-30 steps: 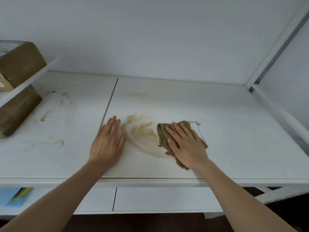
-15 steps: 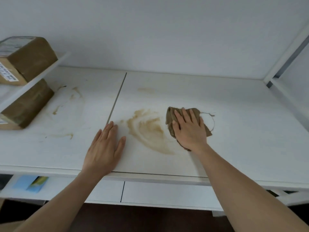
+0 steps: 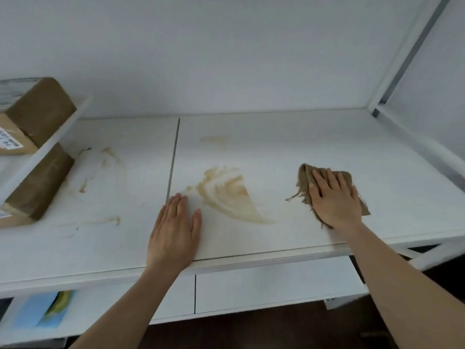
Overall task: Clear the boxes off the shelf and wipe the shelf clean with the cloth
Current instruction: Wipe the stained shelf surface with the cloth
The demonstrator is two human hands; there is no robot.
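- The white shelf (image 3: 289, 147) runs across the view, made of two boards that meet at a dark seam (image 3: 174, 157) running front to back.
- The right hand (image 3: 336, 200) lies flat on the brown cloth (image 3: 305, 181), fingers straight and slightly spread, pressing it onto the right board.
- The cloth is bunched under the palm; its frayed threads trail out to the left and its edges show beyond the fingertips and past the wrist side.
- The left hand (image 3: 175, 230) rests palm down on the shelf near the front edge, just right of the seam, fingers together and straight, holding nothing.
- A large tan smear (image 3: 226, 195) lies on the right board between the two hands, touching neither the cloth nor the right hand; its left tip is just beside the left fingertips.
- A fainter mark (image 3: 214, 139) sits farther back on the same board.
- Smaller brown streaks (image 3: 108, 157) dot the left board, with one more (image 3: 113, 220) nearer the front.
- At the far left, two cardboard boxes show: the upper box (image 3: 37, 109) beyond a slanting white rail (image 3: 54, 144), the lower box (image 3: 37, 182) resting on the shelf below that rail.
- A white upright post (image 3: 402, 54) stands at the back right corner.
- Below the front edge, a lower white board (image 3: 264, 288) shows, with a blue and yellow item (image 3: 42, 308) lying at its left.
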